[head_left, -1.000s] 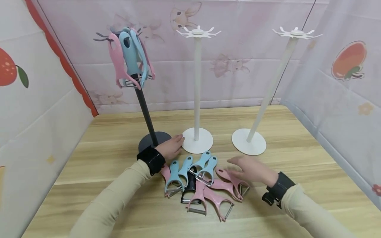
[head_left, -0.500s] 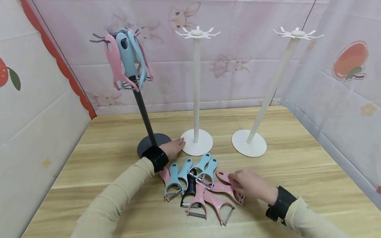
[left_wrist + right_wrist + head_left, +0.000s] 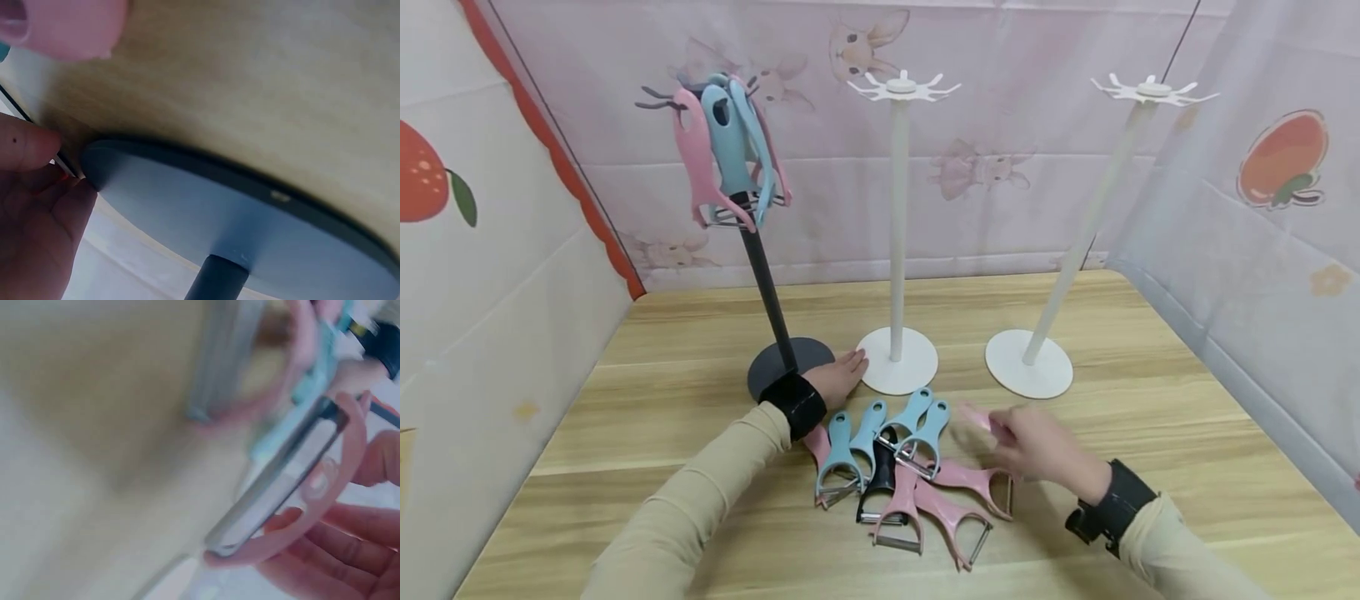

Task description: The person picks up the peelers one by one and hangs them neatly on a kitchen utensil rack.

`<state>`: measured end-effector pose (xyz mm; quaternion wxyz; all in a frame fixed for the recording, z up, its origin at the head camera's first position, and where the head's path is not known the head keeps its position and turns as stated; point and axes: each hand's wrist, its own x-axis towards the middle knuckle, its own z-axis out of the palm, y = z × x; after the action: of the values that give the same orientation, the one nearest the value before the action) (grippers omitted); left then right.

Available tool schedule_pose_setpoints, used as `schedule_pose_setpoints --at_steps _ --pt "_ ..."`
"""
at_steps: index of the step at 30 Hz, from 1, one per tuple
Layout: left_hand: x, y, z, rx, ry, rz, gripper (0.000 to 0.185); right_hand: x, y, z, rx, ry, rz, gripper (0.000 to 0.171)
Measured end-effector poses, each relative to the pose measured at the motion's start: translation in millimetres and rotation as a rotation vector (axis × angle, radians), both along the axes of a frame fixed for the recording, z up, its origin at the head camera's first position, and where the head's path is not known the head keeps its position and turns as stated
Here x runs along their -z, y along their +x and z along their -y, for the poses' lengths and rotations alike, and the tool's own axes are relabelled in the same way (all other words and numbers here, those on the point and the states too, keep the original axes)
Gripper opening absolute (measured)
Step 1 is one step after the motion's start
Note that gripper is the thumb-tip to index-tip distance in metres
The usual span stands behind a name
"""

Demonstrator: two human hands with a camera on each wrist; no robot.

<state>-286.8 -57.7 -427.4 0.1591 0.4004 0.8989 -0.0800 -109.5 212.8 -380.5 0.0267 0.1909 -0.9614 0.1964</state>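
My right hand (image 3: 1045,446) pinches a pink peeler (image 3: 294,534) by its body, its handle pointing toward the stands. In the right wrist view the peeler's metal blade faces the camera, with fingers behind it. My left hand (image 3: 837,382) rests low between the black stand's round base (image 3: 200,200) and the middle white stand (image 3: 897,250), fingertips at the white base's edge. Below the hands lies a pile of peelers: several blue peelers (image 3: 841,442), several pink peelers (image 3: 900,500) and a black peeler (image 3: 882,467). Pink and blue peelers hang from the black stand (image 3: 765,283).
A second white stand (image 3: 1078,225), its pole leaning in this view, stands on the right with bare hooks. The middle stand's hooks are bare too. Printed cloth walls (image 3: 1000,200) enclose the wooden table (image 3: 625,433) at the back and sides.
My right hand has come down onto the rightmost pink peeler, taken hold of it and drawn it up off the pile. The left hand has stayed beside the white base.
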Motion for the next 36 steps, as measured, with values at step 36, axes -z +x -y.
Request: schedule_pose_setpoints --at_steps 36 --pt "1.8 4.1 5 0.034 0.062 -0.018 0.053 -188.3 -124.3 107 0.134 -0.421 -1.069 0.024"
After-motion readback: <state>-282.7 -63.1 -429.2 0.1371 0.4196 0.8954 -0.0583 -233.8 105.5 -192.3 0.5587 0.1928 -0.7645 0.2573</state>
